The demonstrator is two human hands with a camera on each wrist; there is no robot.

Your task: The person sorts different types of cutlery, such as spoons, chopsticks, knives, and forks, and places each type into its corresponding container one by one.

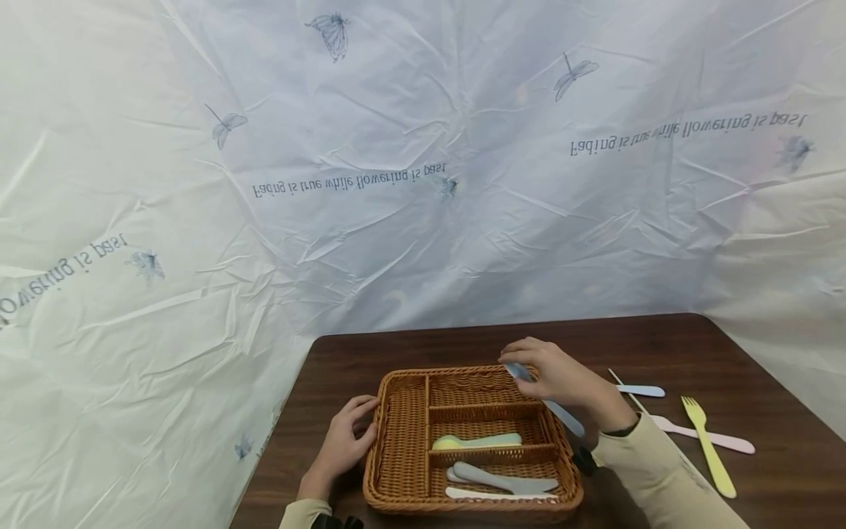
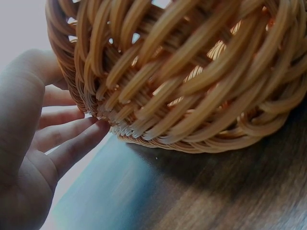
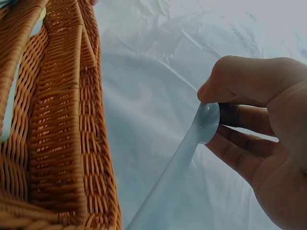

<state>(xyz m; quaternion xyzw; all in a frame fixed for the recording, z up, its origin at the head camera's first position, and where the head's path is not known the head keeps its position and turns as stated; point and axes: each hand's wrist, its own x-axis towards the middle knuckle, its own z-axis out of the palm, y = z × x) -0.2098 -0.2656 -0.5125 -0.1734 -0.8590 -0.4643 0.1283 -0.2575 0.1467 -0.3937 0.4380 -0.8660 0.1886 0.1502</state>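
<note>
Steadying, apparently, the left edge of the wicker basket (image 1: 405, 441): left hand (image 1: 344, 441), fingers relaxed; near its far-right corner: right hand (image 1: 562, 378), pinching a blue utensil (image 3: 176, 167) end.

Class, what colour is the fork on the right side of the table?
The fork is yellow; the head view shows it best.

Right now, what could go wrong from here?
The right hand has its grip near one end of the held blue utensil, so it might swing or slip.
In the head view, its free end slants past the basket's right rim and could knock it if swung inward.
The yellow fork lies across the pink utensil; lifting the latter may drag both.
</note>
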